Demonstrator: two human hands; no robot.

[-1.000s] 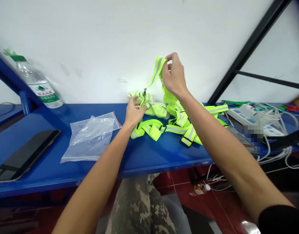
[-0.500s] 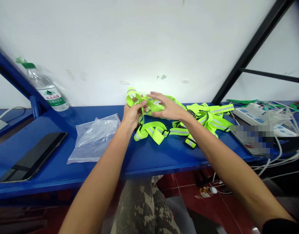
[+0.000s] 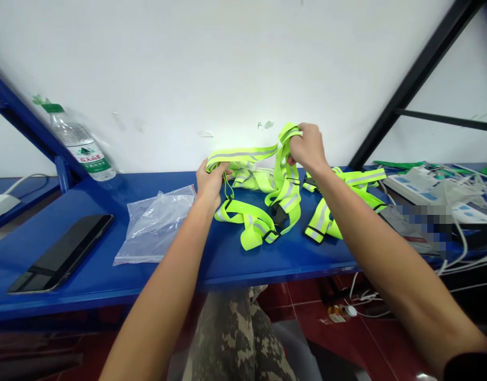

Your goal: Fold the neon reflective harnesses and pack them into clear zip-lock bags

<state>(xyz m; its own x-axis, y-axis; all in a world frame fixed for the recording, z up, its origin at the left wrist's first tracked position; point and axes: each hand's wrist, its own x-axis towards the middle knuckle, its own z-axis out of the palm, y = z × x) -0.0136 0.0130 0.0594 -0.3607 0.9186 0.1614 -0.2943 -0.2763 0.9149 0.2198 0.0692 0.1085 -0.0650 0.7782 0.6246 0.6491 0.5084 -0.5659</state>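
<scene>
A neon yellow reflective strap with a grey stripe stretches between my two hands above the blue table. My left hand is closed on its left end. Higher and to the right, my right hand grips a bunched part of the strap near the wall. Loops with black buckles hang from there and lie on the table below. Behind them is a pack in clear plastic with the same yellow in it. More reflective straps lie in a heap beneath my right forearm, which partly hides them.
A clear zip bag lies left of my left arm, with a black phone farther left. A water bottle leans at the back left. Power strips and white cables are at the right. The blue table meets the wall behind.
My right hand has moved up and right, away from my left hand, drawing the strap out between them. Strap loops have lifted off the table and separated from the heap at right.
</scene>
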